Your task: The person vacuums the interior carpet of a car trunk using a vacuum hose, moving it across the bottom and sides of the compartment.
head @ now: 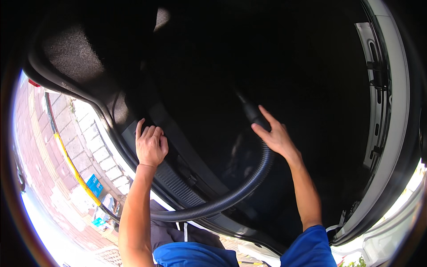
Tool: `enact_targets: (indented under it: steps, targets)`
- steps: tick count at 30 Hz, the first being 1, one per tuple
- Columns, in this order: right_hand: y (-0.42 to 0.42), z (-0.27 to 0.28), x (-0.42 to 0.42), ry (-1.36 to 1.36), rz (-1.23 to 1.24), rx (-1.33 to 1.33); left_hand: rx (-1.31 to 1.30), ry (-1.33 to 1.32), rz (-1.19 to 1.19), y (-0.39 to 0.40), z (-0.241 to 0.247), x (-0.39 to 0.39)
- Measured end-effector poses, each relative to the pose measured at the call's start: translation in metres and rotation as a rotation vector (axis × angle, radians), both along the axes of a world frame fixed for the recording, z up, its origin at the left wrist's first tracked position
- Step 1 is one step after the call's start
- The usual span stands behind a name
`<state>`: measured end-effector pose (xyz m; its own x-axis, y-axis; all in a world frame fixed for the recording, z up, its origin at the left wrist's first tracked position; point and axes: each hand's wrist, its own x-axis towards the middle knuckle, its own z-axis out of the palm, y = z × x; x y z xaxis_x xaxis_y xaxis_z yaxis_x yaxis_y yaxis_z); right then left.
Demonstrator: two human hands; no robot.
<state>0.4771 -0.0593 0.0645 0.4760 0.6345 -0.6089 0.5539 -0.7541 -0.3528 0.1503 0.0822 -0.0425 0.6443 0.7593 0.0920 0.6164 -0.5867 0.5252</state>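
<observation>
My right hand grips the black handle of a vacuum cleaner nozzle inside a car's dark cargo area. The nozzle's narrow tip points away from me and fades into shadow. From the handle, a ribbed black hose curves down and left across the ribbed plastic sill trim, then passes behind my left forearm. My left hand is over the left end of the sill, its little finger stretched out and the others loosely bent. Nothing shows in it; the palm is hidden, and contact with the trim is unclear.
Sunlit carpeted side trim lines the left of the cargo area. On the right curves the raised tailgate. Outside, a yellow and black hose or cable crosses the brick paving, near blue printed packages.
</observation>
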Motion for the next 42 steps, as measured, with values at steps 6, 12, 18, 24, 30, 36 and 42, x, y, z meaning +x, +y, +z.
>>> enact_targets:
  steps: [6, 12, 18, 24, 30, 36, 42]
  targets:
    - [-0.02, -0.035, 0.042, -0.197, -0.413, 0.05, 0.03, -0.023, -0.019, 0.005, 0.0, 0.011]
    - [-0.041, -0.022, -0.017, 0.042, -0.181, 0.138, 0.031, -0.003, -0.005, 0.002, -0.002, 0.005]
    - [-0.061, -0.029, -0.031, -0.149, -0.25, 0.116, 0.037, -0.026, -0.008, 0.005, -0.003, 0.009]
    - [-0.086, -0.009, -0.006, -0.068, -0.655, -0.022, 0.024, -0.035, -0.009, 0.003, -0.001, 0.012]
    - [-0.115, -0.014, -0.036, 0.026, -0.472, 0.099, 0.041, -0.008, -0.005, 0.002, -0.003, 0.002]
    - [-0.138, -0.032, 0.009, -0.2, -0.645, -0.026, 0.042, 0.01, -0.033, 0.002, -0.005, 0.007]
    - [-0.145, -0.026, 0.024, -0.242, -0.781, -0.067, 0.033, 0.141, -0.005, -0.003, 0.0, 0.015]
